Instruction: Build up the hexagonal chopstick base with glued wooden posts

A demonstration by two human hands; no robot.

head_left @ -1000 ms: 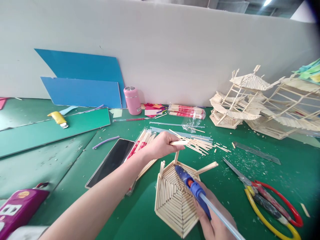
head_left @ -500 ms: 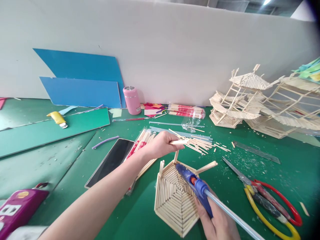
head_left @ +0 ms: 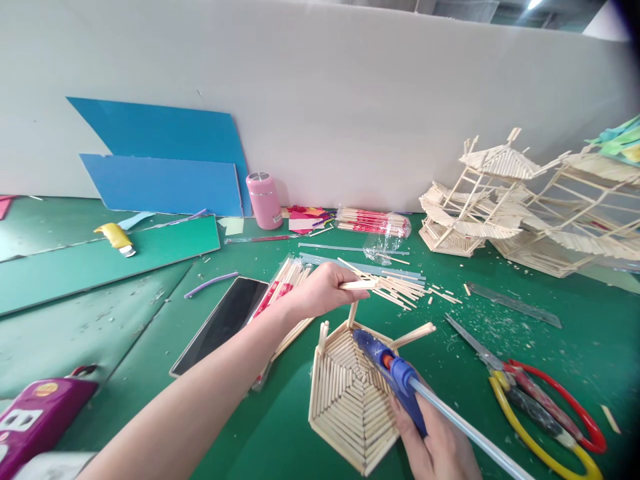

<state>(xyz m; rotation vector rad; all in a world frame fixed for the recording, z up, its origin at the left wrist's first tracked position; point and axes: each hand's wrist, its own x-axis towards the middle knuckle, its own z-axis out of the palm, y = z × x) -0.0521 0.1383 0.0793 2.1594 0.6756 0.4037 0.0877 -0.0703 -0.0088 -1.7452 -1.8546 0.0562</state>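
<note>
My left hand [head_left: 327, 290] is closed on short wooden sticks [head_left: 359, 285], held level over the far corner of a hexagonal stick base [head_left: 357, 413]. An upright post [head_left: 353, 313] rises just under them; whether they touch it, I cannot tell. My right hand [head_left: 435, 433] grips a blue hot glue gun [head_left: 400, 373], with a long clear glue stick [head_left: 465, 427] out of its back. The gun's nozzle points at the foot of that far post. Two more posts stand on the base: one at the left [head_left: 323, 337], another leaning outward at the right [head_left: 417, 333].
Scissors [head_left: 540, 400] with red and yellow handles lie at the right. Loose sticks [head_left: 400, 288] are scattered behind the base. At the left are a dark phone [head_left: 220, 323] and a packet of sticks [head_left: 277, 290]. Stick pavilions [head_left: 475, 200] and a pink bottle [head_left: 264, 200] stand farther back.
</note>
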